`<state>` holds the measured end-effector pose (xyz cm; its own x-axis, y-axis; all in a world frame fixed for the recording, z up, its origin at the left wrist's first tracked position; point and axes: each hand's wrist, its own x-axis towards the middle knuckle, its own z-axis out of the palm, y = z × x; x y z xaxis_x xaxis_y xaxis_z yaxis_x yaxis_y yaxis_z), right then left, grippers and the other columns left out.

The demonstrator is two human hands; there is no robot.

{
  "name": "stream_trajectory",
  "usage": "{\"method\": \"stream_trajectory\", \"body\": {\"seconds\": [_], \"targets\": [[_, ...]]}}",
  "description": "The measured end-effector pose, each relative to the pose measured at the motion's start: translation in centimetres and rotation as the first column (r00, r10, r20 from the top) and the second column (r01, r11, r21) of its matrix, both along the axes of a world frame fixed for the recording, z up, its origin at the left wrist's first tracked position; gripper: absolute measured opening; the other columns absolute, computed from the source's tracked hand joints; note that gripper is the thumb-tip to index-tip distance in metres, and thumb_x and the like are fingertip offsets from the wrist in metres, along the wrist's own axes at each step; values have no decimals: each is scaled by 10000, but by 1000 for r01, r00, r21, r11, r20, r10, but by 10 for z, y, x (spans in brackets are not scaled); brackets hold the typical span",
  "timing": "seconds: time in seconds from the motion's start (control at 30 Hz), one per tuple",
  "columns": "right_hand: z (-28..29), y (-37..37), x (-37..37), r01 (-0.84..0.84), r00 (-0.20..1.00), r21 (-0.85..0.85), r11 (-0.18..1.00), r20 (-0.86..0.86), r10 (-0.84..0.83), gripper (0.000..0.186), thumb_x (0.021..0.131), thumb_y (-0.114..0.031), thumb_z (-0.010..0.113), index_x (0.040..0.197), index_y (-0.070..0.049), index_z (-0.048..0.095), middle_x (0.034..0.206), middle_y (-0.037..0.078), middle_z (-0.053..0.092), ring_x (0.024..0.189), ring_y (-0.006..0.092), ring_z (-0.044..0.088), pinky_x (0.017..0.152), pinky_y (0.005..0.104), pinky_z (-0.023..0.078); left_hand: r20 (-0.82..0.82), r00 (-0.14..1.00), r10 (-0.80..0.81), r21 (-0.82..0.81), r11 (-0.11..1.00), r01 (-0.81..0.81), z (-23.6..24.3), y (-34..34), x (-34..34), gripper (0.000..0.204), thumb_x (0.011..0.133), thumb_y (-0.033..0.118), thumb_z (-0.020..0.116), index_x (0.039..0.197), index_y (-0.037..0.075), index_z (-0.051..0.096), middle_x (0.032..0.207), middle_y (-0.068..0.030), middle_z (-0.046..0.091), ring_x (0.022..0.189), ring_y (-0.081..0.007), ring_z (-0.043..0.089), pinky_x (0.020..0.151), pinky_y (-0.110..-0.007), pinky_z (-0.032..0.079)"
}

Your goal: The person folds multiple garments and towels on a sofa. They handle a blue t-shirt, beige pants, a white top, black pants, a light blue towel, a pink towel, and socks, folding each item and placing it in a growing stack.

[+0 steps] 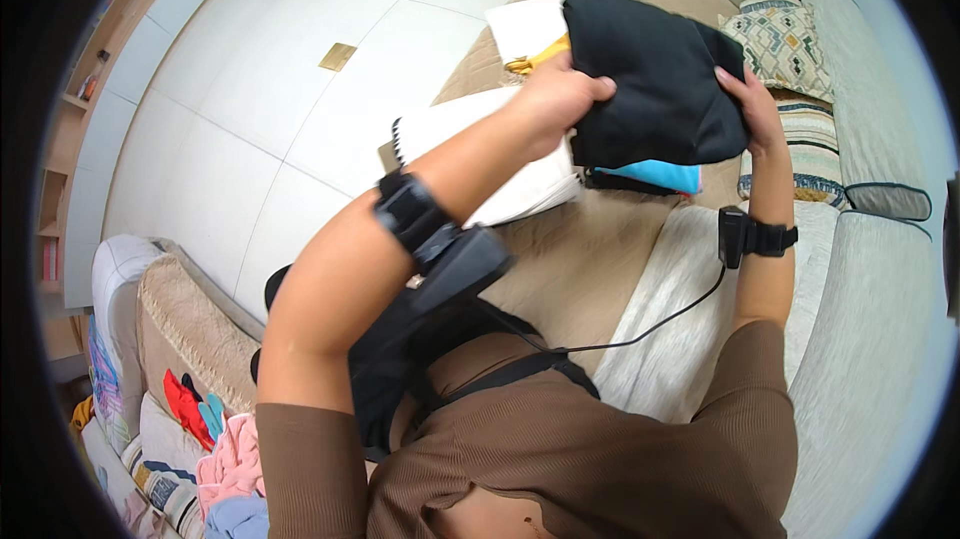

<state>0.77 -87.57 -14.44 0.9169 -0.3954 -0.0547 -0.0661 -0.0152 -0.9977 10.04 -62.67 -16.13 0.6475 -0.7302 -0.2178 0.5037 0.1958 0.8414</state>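
"Head view: what are the two hands doing?"

"Both have hold of one black folded cloth (655, 79), up over the beige cover (560, 264) of the seat. The left hand (562, 104) pinches its left edge, thumb lying on the near face; I can't see how its fingers sit behind"

"And the right hand (758, 117)?"

"Closed on the right edge, thumb on the same face, fingers mostly hidden round the back"

"What lies near the black cloth?"

"A blue folded cloth (658, 175) shows beneath its lower edge; I can't tell whether they touch. A yellow cloth (540, 55) pokes out by the left hand, next to a white cloth (520, 24). Nearer, a white stack (535, 179) runs partly behind the left forearm"

"Anything to the right?"

"A diamond-patterned cushion (775, 44) just past the right hand, and a striped cushion (808, 139) below that one, both against the grey backrest (865, 89)"

"And lower left?"

"A loose heap on another seat: a red cloth (185, 404) and a pink cloth (232, 464), well apart from the hands"
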Motion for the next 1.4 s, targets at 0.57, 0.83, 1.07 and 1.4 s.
{"method": "stream_trajectory", "body": {"seconds": [0.57, 0.83, 1.07, 1.4], "targets": [[-205, -32, 16, 104, 861, -980, 171, 3, -509, 546, 825, -516, 405, 1278, -212, 380, 1348, 173, 270, 1216, 443, 217, 921, 639, 151, 734, -28, -679, 640, 704, -307, -155, -129, 3, 659, 828, 420, 444, 1369, 184, 152, 1426, -134, 58, 1318, -272, 54, 1033, -474, 85], [-245, -26, 28, 184, 829, -979, 92, 104, -549, 471, 792, -383, 515, 1217, -190, 447, 1266, 158, 379, 1123, 363, 372, 845, 529, 344, 502, 205, -840, 865, 481, -144, -201, -116, 17, 719, 809, 421, 487, 1377, 183, 118, 1408, -216, 61, 1310, -336, 50, 1015, -511, 79], [-250, -59, 22, 63, 964, -990, 127, 28, -263, 396, 885, -328, 400, 1148, -51, 502, 1180, 153, 492, 1065, 306, 456, 913, 395, 343, 915, 114, -386, 396, 915, -80, -109, -33, 15, 509, 693, 341, 586, 1142, 117, 507, 1197, -156, 425, 1163, -302, 342, 929, -492, 269], [-104, 131, 146, -47, 987, -383, 923, 126, 102, 437, 887, -294, 402, 1271, -88, 384, 1315, 75, 371, 1212, 210, 315, 1013, 354, 192, 747, 654, 119, 568, 398, -721, -75, 450, -39, 393, 783, 221, 544, 1137, 56, 504, 1110, -140, 541, 1009, -277, 529, 869, -354, 417]]}}
